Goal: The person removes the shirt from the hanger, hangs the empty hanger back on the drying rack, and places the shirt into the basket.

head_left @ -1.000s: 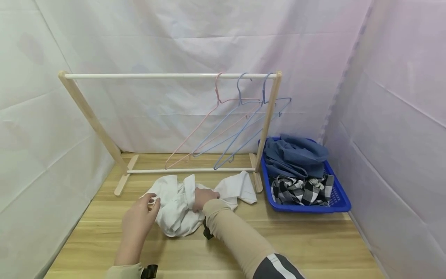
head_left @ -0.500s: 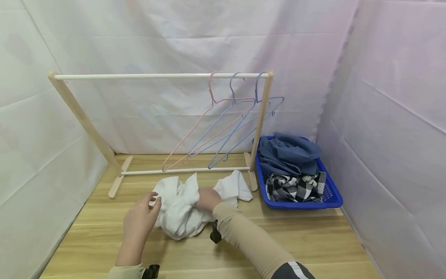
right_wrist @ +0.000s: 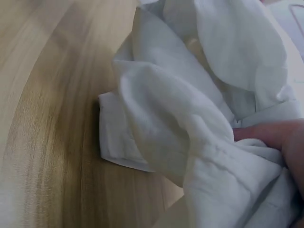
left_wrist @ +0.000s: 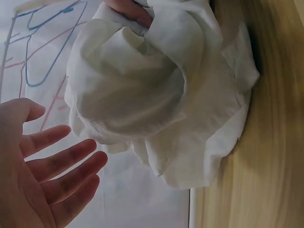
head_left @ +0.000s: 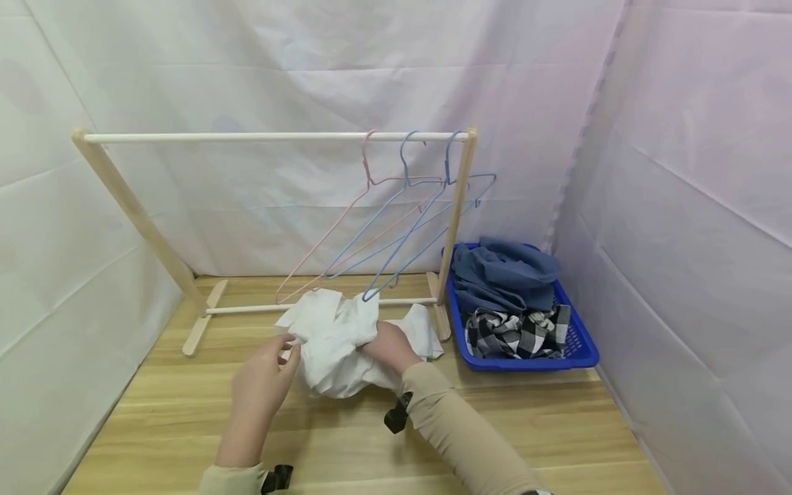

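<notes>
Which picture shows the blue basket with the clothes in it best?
The head view. It shows the whole blue basket on the table right of the rack, with a blue cloth and a checked cloth inside. Both wrist views show only the white cloth up close and no basket.

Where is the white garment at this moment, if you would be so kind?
In the head view the white garment is bunched centrally, before the rack, held by the right hand.

hangers: 3 (1 pink (head_left: 322, 237), 2 blue (head_left: 396, 227)) | white garment (head_left: 334, 344): 1 | basket (head_left: 581, 354): 1 | rack (head_left: 272, 137): 1
</notes>
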